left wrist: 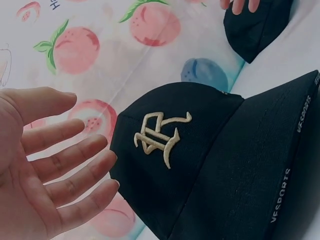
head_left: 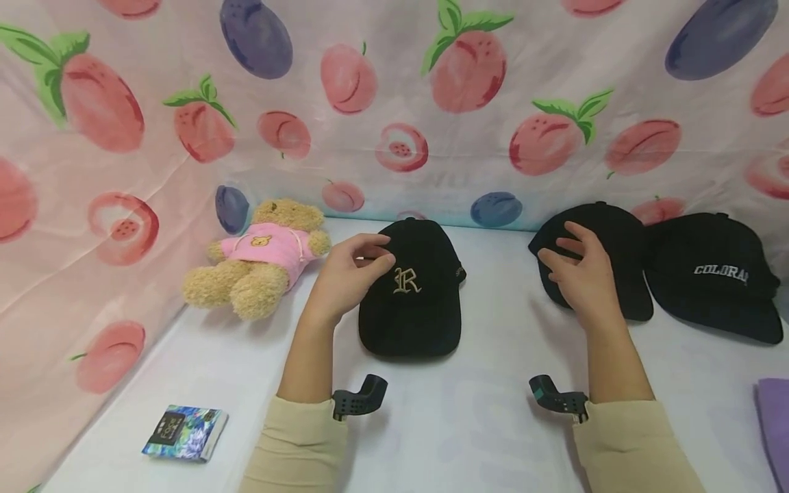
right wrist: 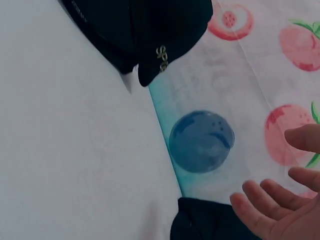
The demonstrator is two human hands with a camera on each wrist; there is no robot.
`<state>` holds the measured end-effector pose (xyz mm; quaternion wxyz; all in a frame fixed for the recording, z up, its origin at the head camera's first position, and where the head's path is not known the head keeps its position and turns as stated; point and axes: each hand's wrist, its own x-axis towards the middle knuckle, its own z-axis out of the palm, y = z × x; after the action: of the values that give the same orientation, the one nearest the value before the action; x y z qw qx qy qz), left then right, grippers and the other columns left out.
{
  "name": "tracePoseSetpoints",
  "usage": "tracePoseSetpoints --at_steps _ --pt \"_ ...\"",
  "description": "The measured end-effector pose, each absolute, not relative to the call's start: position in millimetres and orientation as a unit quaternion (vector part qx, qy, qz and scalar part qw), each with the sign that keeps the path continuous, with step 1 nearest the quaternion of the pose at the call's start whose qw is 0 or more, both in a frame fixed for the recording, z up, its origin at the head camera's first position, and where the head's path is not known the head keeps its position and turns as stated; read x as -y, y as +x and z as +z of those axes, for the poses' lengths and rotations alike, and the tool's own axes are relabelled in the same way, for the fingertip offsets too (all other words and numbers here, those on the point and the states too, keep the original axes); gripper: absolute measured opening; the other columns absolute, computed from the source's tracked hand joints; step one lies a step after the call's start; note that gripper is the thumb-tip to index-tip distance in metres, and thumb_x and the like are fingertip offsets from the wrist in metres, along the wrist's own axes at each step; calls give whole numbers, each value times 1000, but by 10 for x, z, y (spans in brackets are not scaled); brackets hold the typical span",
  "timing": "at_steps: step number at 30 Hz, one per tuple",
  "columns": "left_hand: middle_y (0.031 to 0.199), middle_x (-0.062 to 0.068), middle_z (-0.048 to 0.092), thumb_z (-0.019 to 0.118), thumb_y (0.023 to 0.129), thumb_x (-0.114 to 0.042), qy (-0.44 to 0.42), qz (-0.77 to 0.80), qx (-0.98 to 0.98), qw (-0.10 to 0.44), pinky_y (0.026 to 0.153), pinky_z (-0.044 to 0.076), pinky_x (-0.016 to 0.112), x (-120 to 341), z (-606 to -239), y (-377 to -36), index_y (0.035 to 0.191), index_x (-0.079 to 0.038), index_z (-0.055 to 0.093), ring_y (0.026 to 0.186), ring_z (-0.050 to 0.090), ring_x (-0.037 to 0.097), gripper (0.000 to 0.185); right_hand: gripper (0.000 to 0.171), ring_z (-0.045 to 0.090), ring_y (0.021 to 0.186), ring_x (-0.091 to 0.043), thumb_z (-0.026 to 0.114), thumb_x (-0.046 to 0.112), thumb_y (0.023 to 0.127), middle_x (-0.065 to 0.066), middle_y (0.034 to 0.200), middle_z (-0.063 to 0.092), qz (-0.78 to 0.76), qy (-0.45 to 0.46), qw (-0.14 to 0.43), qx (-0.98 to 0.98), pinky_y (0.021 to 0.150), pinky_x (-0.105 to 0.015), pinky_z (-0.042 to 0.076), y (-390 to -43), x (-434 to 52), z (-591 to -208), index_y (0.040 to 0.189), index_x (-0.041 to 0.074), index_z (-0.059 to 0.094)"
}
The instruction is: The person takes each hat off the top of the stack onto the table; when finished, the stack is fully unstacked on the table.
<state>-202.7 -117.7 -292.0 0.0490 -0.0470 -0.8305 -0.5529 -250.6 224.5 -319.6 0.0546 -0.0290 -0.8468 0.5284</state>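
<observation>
R cap (head_left: 411,291) sits mid-table, brim toward the person. Left hand (head_left: 353,274) at its left side, fingers spread and relaxed, gripping nothing. Right hand (head_left: 582,274) hovers w/ loose fingers over plain black cap (head_left: 607,236), right of R cap. Neither cap lifted yet.

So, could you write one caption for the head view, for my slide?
Left hand at the R cap, right hand over a plain black cap, on a white table.
</observation>
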Motion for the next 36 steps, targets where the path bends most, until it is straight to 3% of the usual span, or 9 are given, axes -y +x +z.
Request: tracePoseSetpoints --at_steps 2,6,13,18,28,36 --pt "120 13 71 68 98 -19 -43 -550 832 50 98 54 45 1189 -2920 -2026 138 -11 65 112 69 30 40 73 58 123 -22 59 36 104 -17 160 42 531 -15 58 845 84 -15 56 -2497 -2217 -3189 166 19 24" --pt "121 14 70 67 98 -20 -33 -547 835 55 99 54 46 1234 -2933 -2030 138 -11 65 114 68 31 40 65 61 107 -3 60 33 104 -15 148 53 560 19 52 826 79 -13 56 -2487 -2144 -3199 161 15 35" --pt "124 15 71 68 98 -21 -23 -534 843 55 100 55 48 1269 -2978 -2042 137 -12 65 115 69 34 40 59 66 106 -4 62 30 104 9 122 59 609 46 16 791 83 -18 59 -2417 -2046 -3238 157 12 41" --pt "127 15 69 67 99 -23 -14 -528 847 55 101 53 50 1286 -2996 -2049 139 -12 64 118 68 35 41 59 67 109 -7 64 31 103 3 127 59 616 55 9 786 84 -21 59 -2394 -1971 -3238 155 14 44" --pt "129 16 69 68 98 -23 0 -533 844 51 101 53 51 1295 -3036 -2068 139 -12 64 119 67 35 42 57 65 107 -2 64 27 103 -15 144 55 603 68 -1 795 84 -20 59 -2378 -1879 -3201 154 13 45" --pt "129 18 69 68 98 -20 0 -517 855 48 103 54 50 1307 -3055 -2081 140 -10 63 119 67 37 43 61 64 120 -19 66 27 102 -15 151 51 594 82 -33 800 88 -23 59 -2383 -1769 -3248 157 16 43"
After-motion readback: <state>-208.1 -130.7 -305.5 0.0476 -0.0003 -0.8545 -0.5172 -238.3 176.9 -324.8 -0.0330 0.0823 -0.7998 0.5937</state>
